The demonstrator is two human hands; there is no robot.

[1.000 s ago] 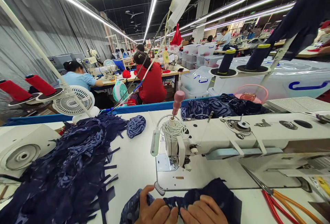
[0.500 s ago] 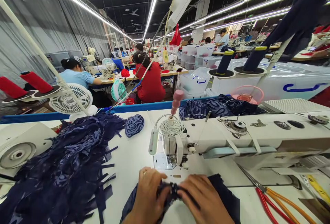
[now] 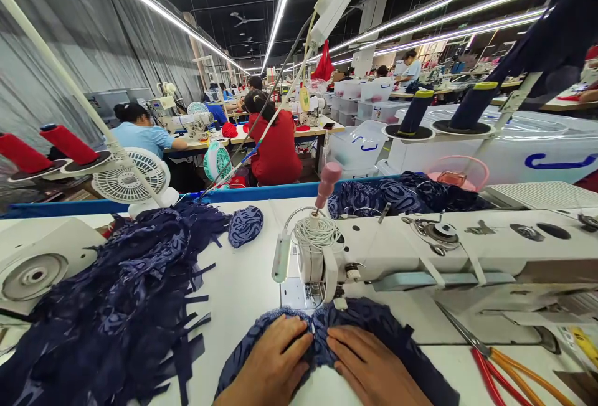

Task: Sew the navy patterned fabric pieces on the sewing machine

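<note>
My left hand point(image 3: 275, 362) and my right hand point(image 3: 369, 365) lie side by side on a navy patterned fabric piece point(image 3: 364, 319) at the table's near edge. Their fingers are stretched forward and press the cloth flat, fingertips almost meeting at its middle. The fabric's far edge reaches under the needle of the white sewing machine point(image 3: 420, 250), just in front of the presser foot point(image 3: 339, 297). A coiled white cord and a pink knob point(image 3: 327, 185) sit on top of the machine head.
A big heap of navy fabric pieces and strips point(image 3: 126, 294) covers the table's left side; a small folded piece point(image 3: 245, 225) lies beyond. Scissors with orange and red handles point(image 3: 504, 365) lie at the right. More navy fabric point(image 3: 397, 194) sits behind the machine. Other workers sit at far tables.
My hands went from bunching the fabric up between them to spreading it flat and sliding it forward up to the machine's needle.
</note>
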